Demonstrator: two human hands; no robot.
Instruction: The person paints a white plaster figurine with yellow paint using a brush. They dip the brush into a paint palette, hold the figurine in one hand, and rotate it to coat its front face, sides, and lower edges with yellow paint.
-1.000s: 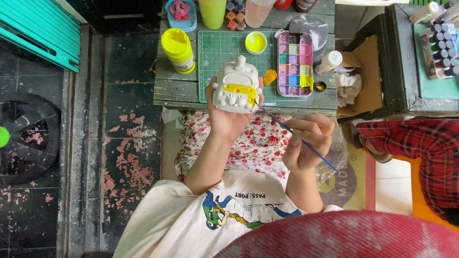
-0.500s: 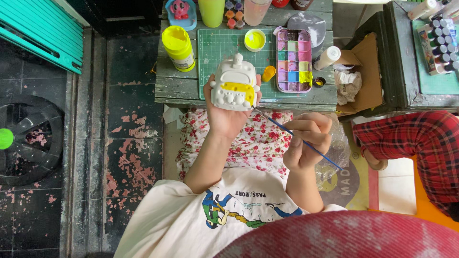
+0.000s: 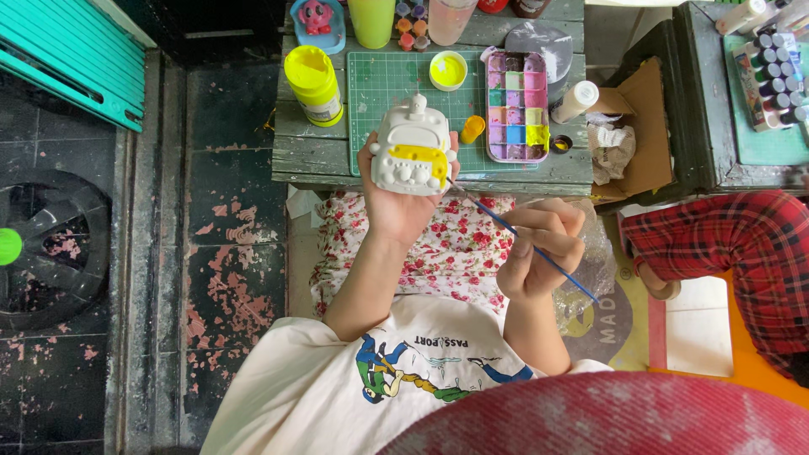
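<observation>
Two hands are busy over the near edge of the counter [image 3: 320,160], a small weathered wooden one. The left hand [image 3: 396,202] is closed around the base of a white figurine [image 3: 411,152], holding it up just in front of that near edge, over the green cutting mat [image 3: 379,84]. The right hand [image 3: 539,248] pinches a thin blue-handled paintbrush [image 3: 522,240], fingers curled shut on the handle, with the bristle end reaching to the figurine's right side.

As far as the painting shows, only a yellow band across the front of the figurine is coloured; the top knob, the sides and the lower bumps are bare white, so most of the surface looks unpainted. My judgement is that the work is at an early stage.

On the counter, a paint palette [image 3: 514,105] with many filled wells lies toward the right edge, a yellow paint bottle [image 3: 313,84] stands near the left edge, its yellow cap [image 3: 448,71] rests on the mat, and a small yellow pot [image 3: 472,128] sits just beside the figurine.

The figurine's back and underside are hidden by the palm. Whether the brush tip touches the figurine or is just short of it is too fine to make out. A person in a red plaid sleeve [image 3: 742,244] is cut off at the right.
</observation>
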